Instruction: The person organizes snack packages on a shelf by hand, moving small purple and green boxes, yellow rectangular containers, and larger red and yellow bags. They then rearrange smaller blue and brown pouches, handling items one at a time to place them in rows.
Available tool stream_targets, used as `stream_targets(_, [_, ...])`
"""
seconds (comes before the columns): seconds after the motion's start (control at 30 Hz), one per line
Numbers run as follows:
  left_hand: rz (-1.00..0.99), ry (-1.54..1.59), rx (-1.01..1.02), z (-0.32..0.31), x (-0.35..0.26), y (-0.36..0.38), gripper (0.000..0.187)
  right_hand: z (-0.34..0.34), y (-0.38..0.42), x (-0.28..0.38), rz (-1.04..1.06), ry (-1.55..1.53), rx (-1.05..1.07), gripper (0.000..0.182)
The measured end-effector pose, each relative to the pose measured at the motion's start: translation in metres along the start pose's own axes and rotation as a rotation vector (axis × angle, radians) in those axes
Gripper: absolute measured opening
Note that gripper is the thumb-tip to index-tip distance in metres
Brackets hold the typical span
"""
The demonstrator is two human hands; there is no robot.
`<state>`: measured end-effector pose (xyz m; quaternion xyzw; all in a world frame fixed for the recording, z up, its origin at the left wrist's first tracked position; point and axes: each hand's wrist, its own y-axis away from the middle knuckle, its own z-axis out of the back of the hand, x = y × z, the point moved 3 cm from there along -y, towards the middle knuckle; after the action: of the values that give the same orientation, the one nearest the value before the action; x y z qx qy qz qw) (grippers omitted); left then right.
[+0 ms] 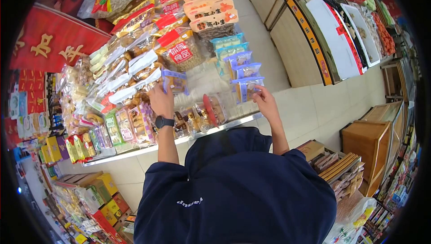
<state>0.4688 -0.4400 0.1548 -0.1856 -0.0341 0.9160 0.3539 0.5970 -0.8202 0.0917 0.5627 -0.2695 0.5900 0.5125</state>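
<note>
My left hand point(161, 100), with a dark watch on the wrist, has its fingers closed on a purple-edged snack packet point(176, 82) with golden-brown contents. The packet is above the bare part of the display table, beside the clear bags of baked snacks point(143, 82). At the table's right end, my right hand point(266, 101) pinches the side of another purple packet point(246, 90), the front one of a short row. More purple packets and light-blue packets point(228, 46) stand behind it. A red-edged clear pack point(216, 108) lies between my hands near the front edge.
Orange-topped bags point(211, 10) and a red-labelled bag of nuts point(178, 51) fill the table's back. Small packs line its metal front edge point(224, 126). A counter with white trays point(334, 37) stands right, a wooden crate point(366, 143) lower right.
</note>
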Motion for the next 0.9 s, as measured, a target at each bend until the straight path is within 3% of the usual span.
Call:
stream_targets(0.1, [-0.187, 0.122, -0.102, 0.011, -0.034, 0.011, 0.029, 0.006, 0.006, -0.021, -0.049, 0.082, -0.019, 0.035])
stream_targets(0.17, [-0.45, 0.245, 0.017, -0.002, -0.074, 0.026, 0.028, 0.006, 0.008, -0.041, -0.081, 0.151, -0.013, 0.037])
stream_targets(0.3, [-0.788, 0.479, 0.263, -0.021, -0.17, 0.058, 0.027, -0.002, 0.02, -0.05, -0.169, 0.213, 0.073, 0.043])
stream_targets(0.5, [-0.791, 0.191, 0.541, -0.066, -0.205, 0.071, 0.021, -0.013, 0.028, -0.058, -0.189, 0.194, 0.063, 0.049])
stream_targets(0.7, [-0.791, 0.484, 0.722, -0.032, -0.189, 0.076, 0.016, -0.021, 0.027, -0.076, -0.187, 0.237, 0.139, 0.052])
stream_targets(0.8, [-0.648, 0.654, 0.757, 0.009, -0.164, 0.053, 0.016, -0.023, 0.027, -0.077, -0.195, 0.255, 0.207, 0.05])
stream_targets(0.87, [-0.395, 0.725, 0.839, 0.04, -0.136, 0.032, 0.015, -0.025, 0.023, -0.079, -0.168, 0.277, 0.225, 0.046])
stream_targets(0.9, [-0.329, 0.793, 0.784, 0.043, -0.114, 0.021, 0.015, -0.026, 0.02, -0.08, -0.152, 0.288, 0.235, 0.044])
